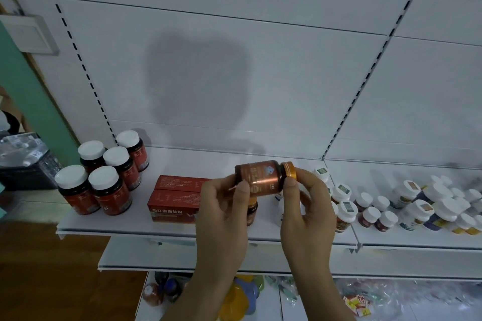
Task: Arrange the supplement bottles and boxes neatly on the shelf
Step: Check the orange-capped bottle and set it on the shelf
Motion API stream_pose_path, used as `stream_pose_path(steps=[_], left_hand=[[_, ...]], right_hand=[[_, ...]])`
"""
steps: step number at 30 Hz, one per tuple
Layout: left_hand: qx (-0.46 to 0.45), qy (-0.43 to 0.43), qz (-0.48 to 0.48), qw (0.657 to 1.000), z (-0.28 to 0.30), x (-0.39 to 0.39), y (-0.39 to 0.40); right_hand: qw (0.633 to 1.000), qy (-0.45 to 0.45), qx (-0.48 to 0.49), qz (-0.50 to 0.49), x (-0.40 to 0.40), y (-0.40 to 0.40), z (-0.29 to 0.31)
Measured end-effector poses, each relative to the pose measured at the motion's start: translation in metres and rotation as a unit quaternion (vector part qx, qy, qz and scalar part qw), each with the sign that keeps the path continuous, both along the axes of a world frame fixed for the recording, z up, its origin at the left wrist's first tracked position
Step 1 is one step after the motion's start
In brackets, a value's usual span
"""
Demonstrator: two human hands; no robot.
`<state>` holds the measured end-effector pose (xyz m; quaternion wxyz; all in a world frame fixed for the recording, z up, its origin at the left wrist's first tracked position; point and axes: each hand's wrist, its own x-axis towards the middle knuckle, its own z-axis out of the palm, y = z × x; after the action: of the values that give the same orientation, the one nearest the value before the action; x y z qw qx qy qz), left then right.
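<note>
A: Both hands hold the copper bottle (260, 177) sideways at frame centre; left hand (224, 206) pinches its base, right hand (307, 203) its cap.

B: Risk: setting it down could topple the bottle (251, 212) directly beneath.

Dim, cool, flat indoor light, slightly underexposed. Light comes from behind the person: a big soft head-shaped shadow (197, 78) falls on the white back panel (287, 73), with fainter shadows behind the white-capped bottles (104, 172). Small glare on the copper bottle (263, 176) label. Strong wide-angle distortion: the slotted uprights (83, 65) lean and bow toward the edges. Overall soft; the small bottles at right (430, 206) and the lower clutter are smeared.
</note>
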<state>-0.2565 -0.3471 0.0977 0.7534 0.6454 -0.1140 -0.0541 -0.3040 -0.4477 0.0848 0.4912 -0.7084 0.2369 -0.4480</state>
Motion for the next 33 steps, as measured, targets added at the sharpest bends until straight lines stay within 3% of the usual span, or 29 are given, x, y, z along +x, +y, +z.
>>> stream_pose_path(steps=[4,7,16,20,24,29,31,33], left_hand=[[0.09,-0.156,0.078,0.98,-0.004,0.006,0.002],[0.127,-0.225,0.104,0.96,-0.008,0.01,0.003],[0.148,-0.291,0.091,0.941,-0.009,0.013,0.003],[0.207,-0.301,0.016,0.931,-0.022,0.027,0.012],[0.272,-0.274,-0.067,0.92,-0.038,0.038,0.018],[0.306,-0.208,-0.076,0.926,-0.052,0.047,0.018],[0.366,-0.186,-0.082,0.908,-0.058,0.049,0.017],[0.462,-0.192,-0.102,0.86,-0.065,0.048,0.017]], right_hand=[[0.992,0.083,0.062,0.067,-0.004,-0.002,-0.002],[0.978,0.106,0.138,0.112,-0.007,0.0,-0.007],[0.968,0.125,0.196,0.097,-0.011,-0.005,-0.008],[0.967,0.106,0.204,0.109,-0.011,-0.02,0.009],[0.974,0.15,0.114,0.124,-0.005,-0.043,0.037],[0.967,0.222,-0.039,0.121,0.018,-0.05,0.054],[0.967,0.218,-0.103,0.087,0.033,-0.05,0.049],[0.957,0.223,-0.173,0.07,0.05,-0.053,0.038]])
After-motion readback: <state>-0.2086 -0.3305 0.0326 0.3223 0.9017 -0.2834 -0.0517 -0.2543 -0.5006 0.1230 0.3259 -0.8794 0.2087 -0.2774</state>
